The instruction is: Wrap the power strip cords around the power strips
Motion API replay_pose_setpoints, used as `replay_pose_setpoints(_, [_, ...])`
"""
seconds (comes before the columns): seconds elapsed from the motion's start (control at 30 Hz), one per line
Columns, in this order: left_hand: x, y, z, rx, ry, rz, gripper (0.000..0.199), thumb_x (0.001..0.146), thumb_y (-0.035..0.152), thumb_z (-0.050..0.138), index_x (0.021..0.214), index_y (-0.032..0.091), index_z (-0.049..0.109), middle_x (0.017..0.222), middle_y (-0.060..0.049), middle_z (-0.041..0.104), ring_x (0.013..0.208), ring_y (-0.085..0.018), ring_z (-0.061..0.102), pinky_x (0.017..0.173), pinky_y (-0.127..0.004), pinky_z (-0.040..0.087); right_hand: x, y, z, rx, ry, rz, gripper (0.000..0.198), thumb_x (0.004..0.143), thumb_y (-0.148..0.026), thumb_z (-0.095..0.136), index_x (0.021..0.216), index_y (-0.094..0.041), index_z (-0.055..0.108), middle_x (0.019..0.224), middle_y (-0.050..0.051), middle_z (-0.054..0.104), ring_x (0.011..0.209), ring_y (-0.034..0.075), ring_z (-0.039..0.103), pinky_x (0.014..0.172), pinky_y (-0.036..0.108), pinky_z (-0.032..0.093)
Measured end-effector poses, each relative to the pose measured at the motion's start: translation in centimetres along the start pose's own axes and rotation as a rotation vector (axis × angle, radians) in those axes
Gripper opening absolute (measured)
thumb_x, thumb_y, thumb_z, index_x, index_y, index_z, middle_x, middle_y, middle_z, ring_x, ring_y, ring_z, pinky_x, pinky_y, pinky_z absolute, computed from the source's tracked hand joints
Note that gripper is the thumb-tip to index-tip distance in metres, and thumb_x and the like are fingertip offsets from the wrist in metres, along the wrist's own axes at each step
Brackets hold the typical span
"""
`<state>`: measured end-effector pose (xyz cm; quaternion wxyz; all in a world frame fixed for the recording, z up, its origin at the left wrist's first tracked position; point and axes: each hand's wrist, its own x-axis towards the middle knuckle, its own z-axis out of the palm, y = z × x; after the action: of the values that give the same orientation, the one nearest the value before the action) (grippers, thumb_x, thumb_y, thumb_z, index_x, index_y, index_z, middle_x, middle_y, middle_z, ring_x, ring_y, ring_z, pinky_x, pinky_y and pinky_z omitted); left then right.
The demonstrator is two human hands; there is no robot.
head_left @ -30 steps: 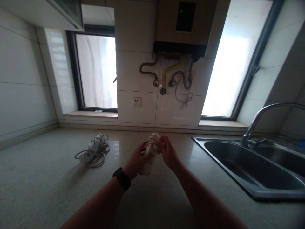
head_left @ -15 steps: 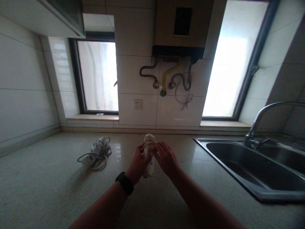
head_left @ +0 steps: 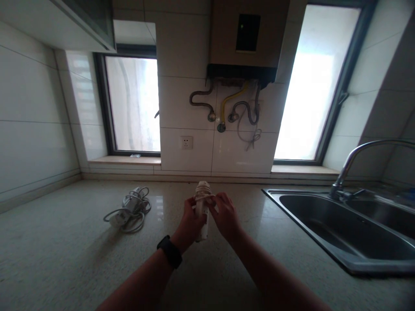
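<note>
While the left hand [head_left: 190, 221] grips a long white plastic power strip [head_left: 204, 232], the right hand [head_left: 226, 216] pinches its pale cord [head_left: 203, 190], wound around the far end. Both hold it before the middle of the speckled grey countertop's [head_left: 74, 259] back edge.

power strip [head_left: 204, 233]: partly behind left grip [head_left: 191, 223] | faucet [head_left: 347, 164], sink [head_left: 372, 264]: cut off right

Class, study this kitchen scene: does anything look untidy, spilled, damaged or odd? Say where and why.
I see no spill or damage. The power strip on the left of the counter looks untidy: its cord sprawls in loose loops, whereas the held strip in the left hand has cord wound around its far end.
</note>
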<state>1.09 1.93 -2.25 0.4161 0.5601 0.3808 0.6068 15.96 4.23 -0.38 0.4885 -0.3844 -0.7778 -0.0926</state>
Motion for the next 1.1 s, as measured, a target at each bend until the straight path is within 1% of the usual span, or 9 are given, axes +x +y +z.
replay_pose_setpoints(0.17, [-0.2,-0.2,0.2,-0.022,-0.072,-0.016,0.061,0.076,0.020,0.068,0.125,0.021,0.033,0.114,-0.014,0.063,0.087,-0.021,0.068,0.072,-0.034,0.054,0.2,0.6,-0.7,0.083,-0.018,-0.024,0.017,0.078,-0.008,0.064,0.079,-0.020,0.052,0.087,0.004,0.053,0.087,0.022,0.052,0.080,0.033,0.044])
replay_pose_setpoints(0.3, [0.4,-0.3,-0.2,-0.031,-0.012,0.056,0.066,0.073,0.019,0.072,0.128,0.020,0.036,0.128,-0.016,0.057,0.100,-0.022,0.067,0.082,-0.034,0.053,0.1,0.1,-1.0,0.120,-0.160,-0.087,0.017,0.080,-0.008,0.059,0.090,-0.020,0.051,0.095,0.006,0.054,0.093,0.023,0.053,0.084,0.034,0.044])
replay_pose_setpoints(0.37, [0.7,-0.5,-0.6,-0.039,0.024,0.046,0.068,0.073,0.018,0.071,0.130,0.020,0.035,0.131,-0.017,0.056,0.105,-0.022,0.065,0.086,-0.035,0.052,0.1,-0.3,-1.2,0.142,-0.237,-0.094,0.018,0.082,-0.009,0.057,0.095,-0.020,0.051,0.100,0.007,0.052,0.094,0.022,0.052,0.085,0.035,0.044])
replay_pose_setpoints(0.43, [0.9,-0.8,-0.8,-0.059,0.018,0.018,0.070,0.074,0.017,0.069,0.133,0.019,0.033,0.129,-0.017,0.058,0.102,-0.022,0.065,0.084,-0.034,0.052,0.2,-0.4,-1.4,0.170,-0.267,-0.079,0.020,0.082,-0.008,0.055,0.097,-0.020,0.048,0.102,0.007,0.049,0.093,0.022,0.052,0.083,0.034,0.045])
replay_pose_setpoints(0.6, [0.8,-0.8,-0.7,-0.110,-0.046,-0.029,0.078,0.070,0.018,0.070,0.139,0.017,0.034,0.124,-0.016,0.062,0.090,-0.019,0.064,0.074,-0.030,0.051,0.6,0.4,-2.2,0.252,-0.256,-0.051,0.025,0.077,-0.003,0.051,0.093,-0.021,0.042,0.096,0.004,0.046,0.086,0.019,0.049,0.079,0.031,0.042])
replay_pose_setpoints(0.73, [0.2,0.5,-0.5,-0.135,-0.120,-0.085,0.070,0.069,0.018,0.070,0.135,0.015,0.047,0.120,-0.014,0.064,0.093,-0.021,0.062,0.078,-0.032,0.050,0.7,1.0,-2.6,0.286,-0.241,-0.025,0.024,0.077,-0.003,0.050,0.092,-0.021,0.043,0.094,0.003,0.047,0.084,0.018,0.049,0.077,0.030,0.040])
replay_pose_setpoints(0.87, [-0.2,1.0,-0.6,-0.189,-0.124,-0.176,0.062,0.070,0.017,0.069,0.129,0.017,0.052,0.110,-0.010,0.066,0.089,-0.021,0.063,0.077,-0.031,0.050,0.4,0.7,-2.2,0.317,-0.271,-0.032,0.027,0.076,-0.003,0.051,0.093,-0.021,0.043,0.098,0.004,0.047,0.087,0.018,0.049,0.079,0.030,0.041])
replay_pose_setpoints(1.0, [-0.5,1.0,-0.3,-0.313,-0.159,-0.255,0.056,0.075,0.023,0.070,0.128,0.023,0.051,0.115,-0.009,0.066,0.090,-0.022,0.066,0.075,-0.033,0.052,0.1,0.0,-1.9,0.325,-0.295,-0.055,0.029,0.074,-0.003,0.051,0.093,-0.022,0.041,0.099,0.004,0.046,0.087,0.018,0.048,0.078,0.030,0.041])
replay_pose_setpoints(1.1, [-0.7,1.2,0.1,-0.390,-0.128,-0.222,0.061,0.075,0.022,0.070,0.131,0.026,0.047,0.116,-0.008,0.065,0.090,-0.021,0.067,0.076,-0.033,0.052,0.2,-0.3,-2.0,0.324,-0.282,-0.071,0.030,0.072,-0.003,0.052,0.093,-0.022,0.041,0.102,0.005,0.046,0.091,0.019,0.049,0.081,0.031,0.042])
